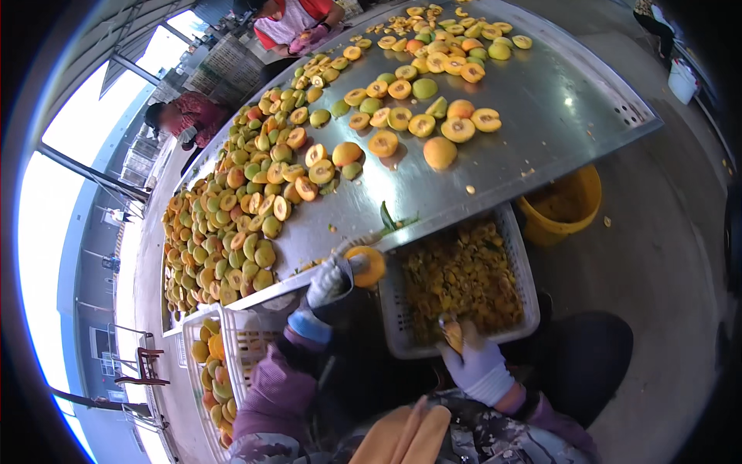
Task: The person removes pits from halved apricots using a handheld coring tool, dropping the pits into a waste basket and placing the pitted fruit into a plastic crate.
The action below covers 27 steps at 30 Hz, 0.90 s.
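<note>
My left hand [328, 282], in a pale glove, is at the near edge of the metal table [522, 145]. It grips a halved yellow peach [367, 267], which looks blurred. My right hand [475, 362], in a white glove, is closed around a small tool with a metal tip [447, 320] and an orange-brown handle, above the near rim of a white plastic crate [527, 290]. Scraps of fruit and pits [464, 272] fill much of that crate. Many halved peaches [232, 214] lie heaped on the table's left side, with looser halves [458, 129] farther back, some cut side up.
A yellow bucket [559, 203] stands right of the scrap crate, below the table edge. At the left, another white crate [232, 336] holds peaches. A green leaf [387, 217] lies near the table edge. Two people [295, 29], [194, 119] are beyond the table's far left side.
</note>
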Motion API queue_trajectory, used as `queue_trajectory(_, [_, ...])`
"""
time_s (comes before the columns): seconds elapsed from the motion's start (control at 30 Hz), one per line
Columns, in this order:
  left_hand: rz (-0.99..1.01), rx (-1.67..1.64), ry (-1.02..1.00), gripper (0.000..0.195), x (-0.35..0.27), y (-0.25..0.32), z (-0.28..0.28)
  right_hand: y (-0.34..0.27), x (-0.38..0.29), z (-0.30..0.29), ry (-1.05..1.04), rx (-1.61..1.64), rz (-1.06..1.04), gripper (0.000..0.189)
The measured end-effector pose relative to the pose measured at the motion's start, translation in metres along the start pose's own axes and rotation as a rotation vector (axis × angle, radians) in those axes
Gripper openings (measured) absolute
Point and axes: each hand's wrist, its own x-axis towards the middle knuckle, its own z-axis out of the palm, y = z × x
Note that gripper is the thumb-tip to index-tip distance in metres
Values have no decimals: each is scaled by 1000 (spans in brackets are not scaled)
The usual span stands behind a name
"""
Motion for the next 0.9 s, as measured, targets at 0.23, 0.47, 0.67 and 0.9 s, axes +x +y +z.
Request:
queue_trajectory(0.23, [-122, -421, 40, 66, -57, -38, 106, -11, -17, 8, -10, -198, -162, 37])
queue_trajectory(0.47, [25, -155, 282, 65, -77, -50, 147, -15, -35, 12, 21, -238, -146, 37])
queue_trajectory(0.67, [34, -283, 343, 64, -79, -51, 156, -19, -34, 3, -72, -298, -133, 36])
queue_trajectory(0.9, [60, -173, 422, 65, -78, -47, 156, -19, -36, 5, -70, -233, -167, 38])
